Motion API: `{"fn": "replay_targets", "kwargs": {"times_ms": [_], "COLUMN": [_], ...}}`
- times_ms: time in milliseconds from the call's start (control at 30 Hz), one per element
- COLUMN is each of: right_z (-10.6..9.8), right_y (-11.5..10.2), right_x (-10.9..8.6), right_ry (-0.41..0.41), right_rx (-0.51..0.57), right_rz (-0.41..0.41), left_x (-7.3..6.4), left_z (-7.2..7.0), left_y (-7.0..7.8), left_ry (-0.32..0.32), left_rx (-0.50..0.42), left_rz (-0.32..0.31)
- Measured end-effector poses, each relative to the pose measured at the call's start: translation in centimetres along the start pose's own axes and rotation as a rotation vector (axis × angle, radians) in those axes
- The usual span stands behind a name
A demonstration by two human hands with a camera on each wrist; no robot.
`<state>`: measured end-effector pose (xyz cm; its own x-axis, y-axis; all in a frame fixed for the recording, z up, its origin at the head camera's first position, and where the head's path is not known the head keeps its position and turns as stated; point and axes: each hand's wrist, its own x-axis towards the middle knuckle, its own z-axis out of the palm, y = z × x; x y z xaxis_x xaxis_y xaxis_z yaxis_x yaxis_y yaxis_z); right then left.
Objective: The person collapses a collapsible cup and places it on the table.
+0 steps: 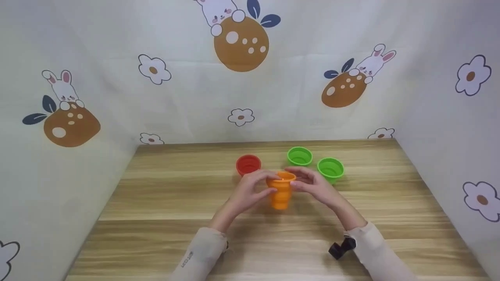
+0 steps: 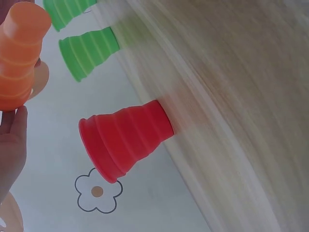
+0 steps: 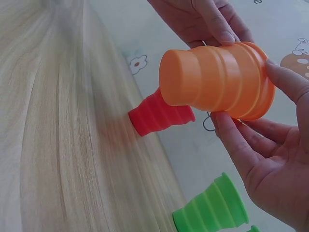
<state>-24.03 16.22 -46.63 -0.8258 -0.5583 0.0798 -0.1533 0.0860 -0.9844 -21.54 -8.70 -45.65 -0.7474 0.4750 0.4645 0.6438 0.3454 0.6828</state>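
An orange ribbed cup (image 1: 281, 195) is held upright above the table between both hands, its wide mouth on top. My left hand (image 1: 248, 191) grips its left side, thumb in front and fingers at the rim. On the other side my right hand (image 1: 315, 186) holds it near the rim, thumb and fingers around the edge. The right wrist view shows the orange cup (image 3: 217, 79) with fingers of both hands against its wall. Behind the left hand stands a red cup (image 1: 249, 164), mouth up. Two green cups (image 1: 300, 156) stand behind and beside the right hand.
The wood-grain table (image 1: 156, 218) lies beneath, edged at the back and sides by a pale printed cloth (image 1: 187, 93). The nearer green cup (image 1: 331, 168) is close to the right hand. A black strap piece (image 1: 342, 248) hangs at the right sleeve.
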Motion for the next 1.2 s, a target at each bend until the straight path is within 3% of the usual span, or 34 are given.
{"fn": "replay_targets", "kwargs": {"times_ms": [133,333,700,967,1200], "right_z": [0.4,1.1,1.6,1.5,1.3], "right_y": [-0.2,-0.5,-0.8,-1.0,-1.3], "right_x": [-0.1,-0.1,0.1,0.3,0.2], "right_ry": [0.016,0.066,0.119,0.145,0.154], "right_rx": [-0.039,-0.157,-0.239,-0.25,-0.252], "right_rz": [-0.059,-0.21,-0.343,-0.286,-0.238], "left_x": [0.0,0.2,0.6,1.2,1.5], "left_z": [-0.1,-0.3,-0.6,-0.7,-0.7], "left_y": [0.0,0.1,0.0,0.0,0.3], "left_ry": [0.011,0.016,-0.013,-0.026,-0.045], "left_rx": [-0.018,-0.028,-0.139,-0.231,-0.167], "left_rz": [-0.018,-0.047,-0.088,-0.116,-0.155]}}
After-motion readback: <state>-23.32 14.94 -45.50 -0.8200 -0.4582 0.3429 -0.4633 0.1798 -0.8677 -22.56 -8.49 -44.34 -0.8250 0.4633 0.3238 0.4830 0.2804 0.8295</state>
